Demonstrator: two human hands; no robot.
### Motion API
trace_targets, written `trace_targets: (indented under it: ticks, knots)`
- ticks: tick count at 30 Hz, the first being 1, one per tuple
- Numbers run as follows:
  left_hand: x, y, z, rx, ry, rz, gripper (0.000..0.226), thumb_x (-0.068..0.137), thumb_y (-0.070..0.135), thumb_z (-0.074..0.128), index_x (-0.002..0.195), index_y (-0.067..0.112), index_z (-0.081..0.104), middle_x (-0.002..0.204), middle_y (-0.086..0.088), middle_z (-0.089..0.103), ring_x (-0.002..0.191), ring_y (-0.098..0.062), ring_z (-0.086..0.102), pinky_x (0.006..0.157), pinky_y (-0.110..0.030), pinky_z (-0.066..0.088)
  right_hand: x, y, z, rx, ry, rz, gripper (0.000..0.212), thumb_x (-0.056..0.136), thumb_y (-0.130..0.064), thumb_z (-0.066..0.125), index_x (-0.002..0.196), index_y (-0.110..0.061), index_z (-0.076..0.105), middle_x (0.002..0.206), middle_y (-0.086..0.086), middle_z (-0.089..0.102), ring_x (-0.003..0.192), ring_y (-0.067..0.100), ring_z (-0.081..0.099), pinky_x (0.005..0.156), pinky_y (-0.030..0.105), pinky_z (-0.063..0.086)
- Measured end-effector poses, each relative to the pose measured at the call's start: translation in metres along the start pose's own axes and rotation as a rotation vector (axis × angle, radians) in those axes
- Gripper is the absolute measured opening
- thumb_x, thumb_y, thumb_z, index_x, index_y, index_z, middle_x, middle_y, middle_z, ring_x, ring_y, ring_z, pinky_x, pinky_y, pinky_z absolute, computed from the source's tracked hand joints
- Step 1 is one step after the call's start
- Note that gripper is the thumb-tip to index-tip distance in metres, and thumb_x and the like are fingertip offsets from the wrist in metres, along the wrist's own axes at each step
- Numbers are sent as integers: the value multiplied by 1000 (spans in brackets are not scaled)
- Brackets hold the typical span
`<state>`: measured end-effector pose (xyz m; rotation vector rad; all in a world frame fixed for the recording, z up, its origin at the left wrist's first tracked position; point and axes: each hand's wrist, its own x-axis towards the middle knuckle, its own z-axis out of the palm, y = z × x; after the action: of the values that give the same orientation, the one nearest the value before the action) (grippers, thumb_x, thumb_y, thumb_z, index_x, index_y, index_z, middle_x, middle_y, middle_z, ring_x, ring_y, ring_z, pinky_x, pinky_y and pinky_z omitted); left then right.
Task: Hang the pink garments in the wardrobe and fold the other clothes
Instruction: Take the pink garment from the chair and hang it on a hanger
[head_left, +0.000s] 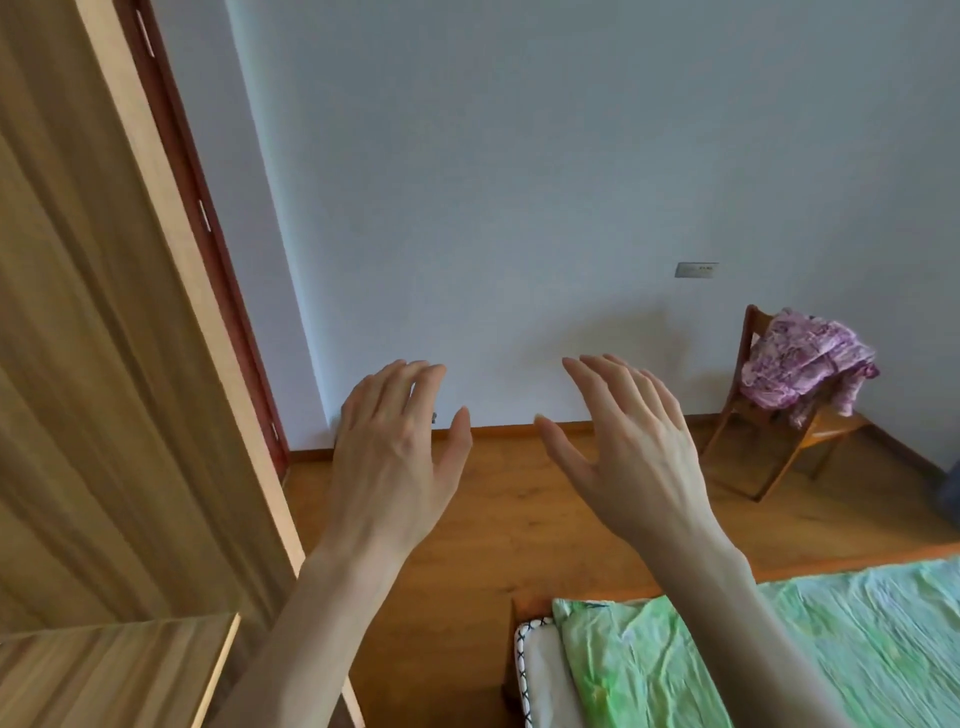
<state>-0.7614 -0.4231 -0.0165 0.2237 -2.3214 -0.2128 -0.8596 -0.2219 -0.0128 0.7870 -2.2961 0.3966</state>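
The pink-and-purple flowered clothes lie heaped on the wooden chair against the far wall, well away from me across the floor. Part of the pile hangs over the chair's front edge. I cannot tell how many pieces are in it, or whether all of them are pink.

My left hand and my right hand are both raised in front of me, palms down, fingers loosely spread, holding nothing. Neither is near the clothes.

The wardrobe stands close on my left, its wood panel filling that side of my view. I cannot see inside it, nor any hangers. The bed, under a green sheet, is just below my right arm.

I think the step is to fetch the heap. I should walk to the chair and gather the pile from underneath with both hands, catching the hanging part so nothing trails on the floor. The bed looks a good flat place to sort and fold; the pink pieces then go left to the wardrobe.
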Motion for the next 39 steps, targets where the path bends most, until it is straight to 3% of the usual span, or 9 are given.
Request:
trace_targets:
  ticks: [8, 16, 25, 39]
  knots:
    - [111, -45, 97, 12, 21, 62, 45, 101, 35, 58, 135, 7, 61, 134, -9, 65, 127, -28, 59, 108, -43, 46, 99, 43, 102, -16, -16, 59, 63, 103, -63, 47, 149, -19, 52, 148, 3, 58, 142, 25, 50, 120, 43, 32]
    - [233, -69, 191, -1, 66, 84, 45, 102, 38, 52, 134, 8, 63, 133, -9, 66, 126, -28, 61, 107, -43, 49, 207, 93, 187, -23, 36, 108, 65, 100, -64, 46, 146, -19, 56, 146, 3, 60, 140, 25, 53, 118, 42, 32]
    - [316, -84, 285, -44, 34, 138, 43, 105, 38, 51, 134, 9, 62, 133, -8, 66, 127, -26, 59, 108, -37, 46, 276, 157, 249, -68, -5, 162, 68, 101, -66, 41, 148, -18, 53, 148, 4, 58, 142, 27, 50, 120, 46, 34]
    - [469, -121, 482, -147, -109, 254, 47, 105, 42, 45, 138, 12, 60, 138, -6, 63, 135, -25, 53, 113, -49, 45, 401, 253, 380, -186, -33, 300, 68, 102, -66, 40, 148, -19, 52, 148, 2, 58, 143, 25, 48, 120, 46, 34]
